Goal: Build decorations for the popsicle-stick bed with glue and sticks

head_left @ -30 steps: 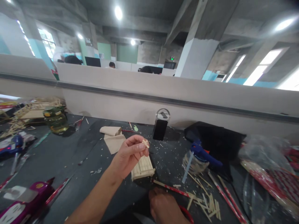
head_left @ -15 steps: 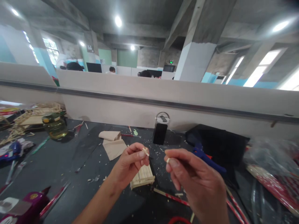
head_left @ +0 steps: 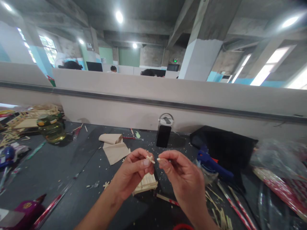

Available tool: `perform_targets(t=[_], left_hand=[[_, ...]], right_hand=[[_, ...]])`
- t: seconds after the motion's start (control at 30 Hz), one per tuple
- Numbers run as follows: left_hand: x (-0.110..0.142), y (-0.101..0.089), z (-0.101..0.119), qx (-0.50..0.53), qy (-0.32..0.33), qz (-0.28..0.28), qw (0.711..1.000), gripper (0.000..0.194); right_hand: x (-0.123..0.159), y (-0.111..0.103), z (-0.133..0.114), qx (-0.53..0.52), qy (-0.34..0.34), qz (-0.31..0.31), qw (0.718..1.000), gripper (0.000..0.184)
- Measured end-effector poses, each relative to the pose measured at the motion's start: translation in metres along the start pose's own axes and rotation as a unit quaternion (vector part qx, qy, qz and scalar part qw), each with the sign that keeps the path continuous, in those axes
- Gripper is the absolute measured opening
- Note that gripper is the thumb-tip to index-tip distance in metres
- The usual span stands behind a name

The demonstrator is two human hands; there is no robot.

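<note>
Between thumb and fingers, my left hand (head_left: pixel 134 171) pinches a small star-shaped piece (head_left: pixel 150 159) made of short pale wooden sticks. Close to its right, my right hand (head_left: pixel 184 179) pinches a short bit of wooden stick (head_left: pixel 159 159). A narrow gap shows between the stick bit and the star. Below my hands on the dark table lies a small raft-like panel of sticks (head_left: pixel 145 184), partly covered by my left hand. Another little star-shaped stick piece (head_left: pixel 106 185) rests on the table left of my left wrist.
A blue glue gun (head_left: pixel 214 164) lies right, above loose sticks (head_left: pixel 222 217). Brown paper (head_left: pixel 115 148) and a black-fronted device with a handle (head_left: pixel 164 134) stand behind. Left are a jar of yellowish liquid (head_left: pixel 51 129), stick structures (head_left: pixel 26 121) and a purple tool (head_left: pixel 26 212).
My right hand has moved left, bringing its stick bit close to the star piece in my left hand. Loose sticks at the lower right have come into sight. The view has shifted slightly.
</note>
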State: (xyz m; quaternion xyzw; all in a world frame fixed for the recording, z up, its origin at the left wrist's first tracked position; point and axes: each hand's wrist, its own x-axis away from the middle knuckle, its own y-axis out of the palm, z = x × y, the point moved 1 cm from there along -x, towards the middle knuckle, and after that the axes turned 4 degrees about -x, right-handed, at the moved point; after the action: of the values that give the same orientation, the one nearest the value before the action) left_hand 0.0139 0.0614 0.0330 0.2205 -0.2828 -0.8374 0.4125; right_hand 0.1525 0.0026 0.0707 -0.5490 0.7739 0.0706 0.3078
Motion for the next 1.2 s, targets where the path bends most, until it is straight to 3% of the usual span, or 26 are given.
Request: perform_targets(t=[0.37,1.2], left_hand=[[0.0,0.002,0.001,-0.005,0.012,0.008,1.0,0.011],[0.0,0.005,0.002,-0.022,0.034,0.03,0.999,0.014]], right_hand=[[0.001,0.008,0.008,-0.044,-0.008,-0.005,0.999,0.007],[0.004,0.014,0.011,-0.024,-0.011,0.019,0.999,0.009]])
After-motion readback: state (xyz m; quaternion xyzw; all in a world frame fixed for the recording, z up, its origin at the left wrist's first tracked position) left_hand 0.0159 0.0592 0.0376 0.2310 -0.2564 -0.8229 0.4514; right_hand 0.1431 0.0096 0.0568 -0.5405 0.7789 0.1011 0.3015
